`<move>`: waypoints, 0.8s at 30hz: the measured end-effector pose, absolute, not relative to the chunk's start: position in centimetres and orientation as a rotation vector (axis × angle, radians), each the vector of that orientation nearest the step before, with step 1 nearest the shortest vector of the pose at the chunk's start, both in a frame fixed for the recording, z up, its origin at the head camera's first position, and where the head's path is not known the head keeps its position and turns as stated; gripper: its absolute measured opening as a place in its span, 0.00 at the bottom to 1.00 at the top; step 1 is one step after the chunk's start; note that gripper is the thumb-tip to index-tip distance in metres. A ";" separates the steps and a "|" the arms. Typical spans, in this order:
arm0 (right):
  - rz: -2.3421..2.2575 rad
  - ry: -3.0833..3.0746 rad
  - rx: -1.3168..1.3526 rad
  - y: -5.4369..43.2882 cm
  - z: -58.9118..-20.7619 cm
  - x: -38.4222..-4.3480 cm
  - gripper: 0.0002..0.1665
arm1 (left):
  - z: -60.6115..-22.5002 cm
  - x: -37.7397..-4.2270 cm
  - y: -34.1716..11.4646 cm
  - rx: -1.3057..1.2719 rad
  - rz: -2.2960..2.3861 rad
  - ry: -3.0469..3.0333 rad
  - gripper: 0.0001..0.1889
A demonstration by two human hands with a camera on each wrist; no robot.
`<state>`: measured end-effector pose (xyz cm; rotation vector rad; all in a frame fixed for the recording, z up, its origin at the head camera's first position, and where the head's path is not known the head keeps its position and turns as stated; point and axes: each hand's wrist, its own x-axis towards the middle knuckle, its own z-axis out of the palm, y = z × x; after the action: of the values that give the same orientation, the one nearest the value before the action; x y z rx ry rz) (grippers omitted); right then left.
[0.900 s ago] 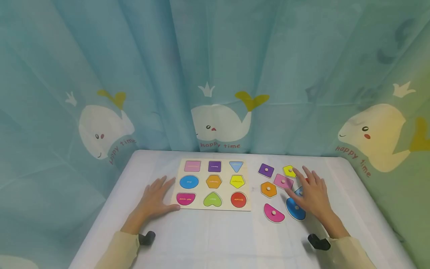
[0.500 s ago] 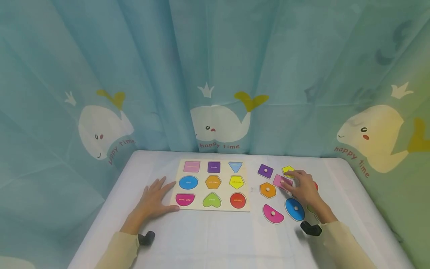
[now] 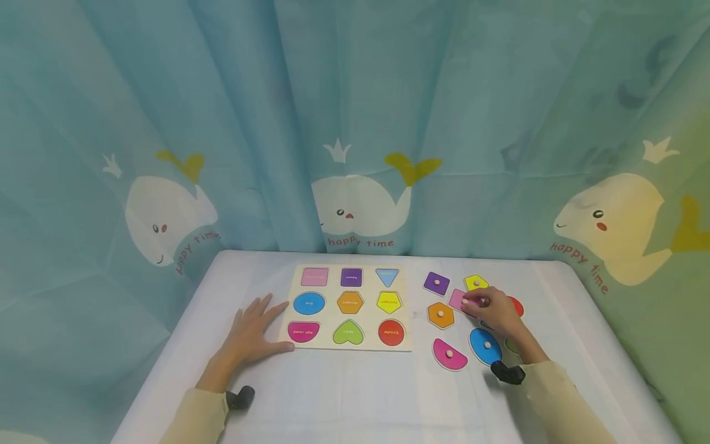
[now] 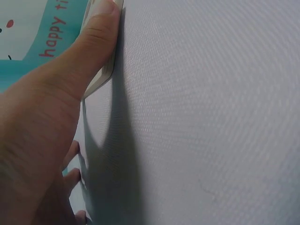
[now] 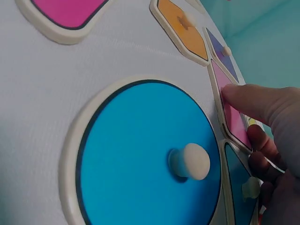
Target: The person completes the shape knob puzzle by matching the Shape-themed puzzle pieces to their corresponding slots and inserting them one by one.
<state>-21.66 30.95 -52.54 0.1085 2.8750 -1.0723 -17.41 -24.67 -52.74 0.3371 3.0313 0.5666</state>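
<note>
My left hand [image 3: 249, 333] lies spread at the left side of the cream shape-puzzle board [image 3: 334, 279], its thumb resting on the near corner. The left wrist view shows that thumb across the board's edge [image 4: 107, 70]. Over the loose pieces, my right hand [image 3: 497, 313] has its thumb and fingers at the knob of the pink rectangle piece [image 3: 456, 299], pinching it. In the right wrist view the thumb hides that knob on the pink piece [image 5: 233, 119], which lies flat on the table.
Around the right hand lie a purple square [image 3: 437, 283], yellow pentagon [image 3: 475, 282], orange hexagon [image 3: 440, 315], magenta half round [image 3: 450, 355], blue oval [image 3: 485, 347] and red piece [image 3: 516, 306]. A blue triangle [image 5: 238, 185] and green piece [image 3: 511, 346] are partly covered. A curtain hangs behind.
My right hand has moved left, from spread fingers above the pieces to fingers drawn together at the pink rectangle's knob. My left hand stays at the board.
</note>
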 end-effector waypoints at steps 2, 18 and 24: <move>-1.084 2.866 0.123 30.9 -52.6 -21.7 0.23 | -52.7 -17.4 -24.7 0.337 0.563 3.035 0.54; -1.125 2.877 0.173 31.1 -53.3 -21.5 0.21 | -53.0 -17.4 -24.8 0.345 0.560 3.039 0.54; -1.126 2.915 0.156 30.9 -53.2 -21.4 0.19 | -53.1 -17.5 -24.8 0.341 0.566 3.034 0.54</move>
<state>-21.38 30.90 -53.22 0.1564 2.9148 -1.1260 -17.48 -24.79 -53.11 0.3411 3.0343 0.5656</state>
